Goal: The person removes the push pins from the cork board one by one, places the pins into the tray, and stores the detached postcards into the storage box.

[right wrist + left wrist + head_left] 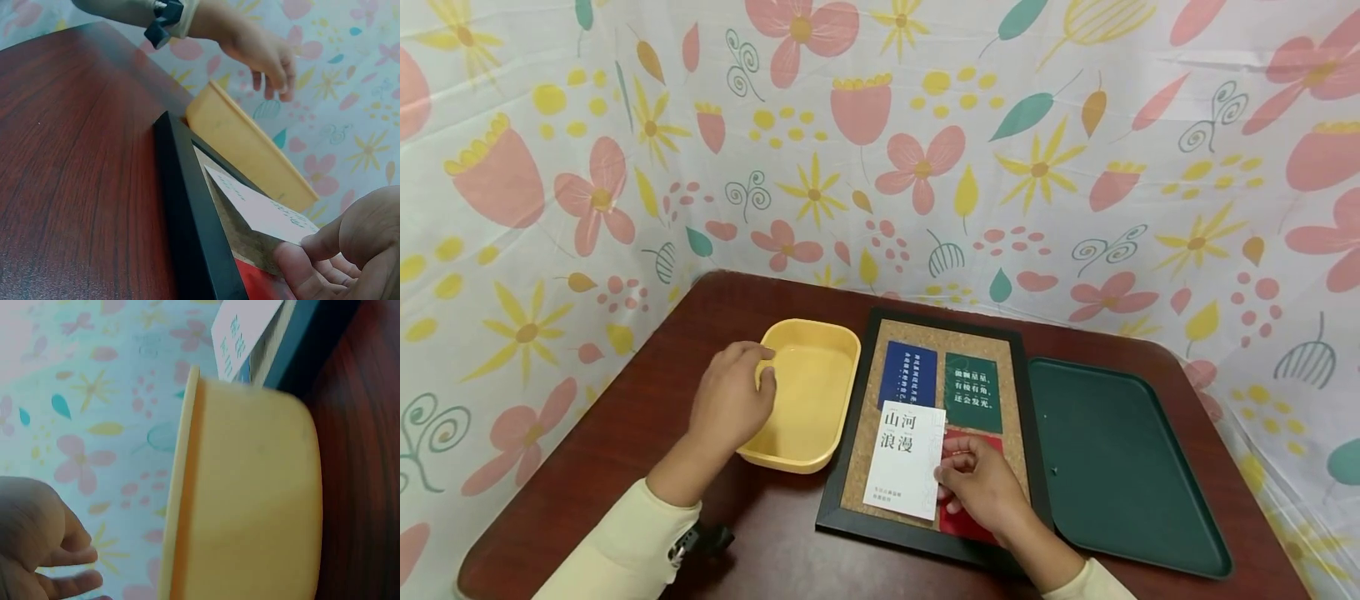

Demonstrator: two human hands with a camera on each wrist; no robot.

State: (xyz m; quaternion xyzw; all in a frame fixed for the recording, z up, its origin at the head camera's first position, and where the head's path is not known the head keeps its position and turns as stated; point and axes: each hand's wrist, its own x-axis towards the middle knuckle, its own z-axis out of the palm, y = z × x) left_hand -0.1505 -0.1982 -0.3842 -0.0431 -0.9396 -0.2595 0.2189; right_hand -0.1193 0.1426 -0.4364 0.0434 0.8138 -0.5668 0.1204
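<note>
A white card [904, 467] with dark printed characters is pinched at its right edge by my right hand [981, 483]. In the right wrist view the card [259, 209] tilts over the cork surface. Below it lies the black-framed cork board [1011, 467], bearing a blue card [908, 371], a green card [972, 392] and a red card [962, 523], the last partly hidden by my right hand. My left hand [733, 396], fingers loosely bent and holding nothing, hovers over the left rim of a yellow plastic bin [801, 392]. In the left wrist view that hand [44, 544] shows beside the bin.
To the right of the board, a dark green tray [1123, 467] lies on the reddish-brown wooden table [775, 533]. A floral-patterned cloth [880, 167] hangs behind the table and along its sides. The bin stands close against the board's left side.
</note>
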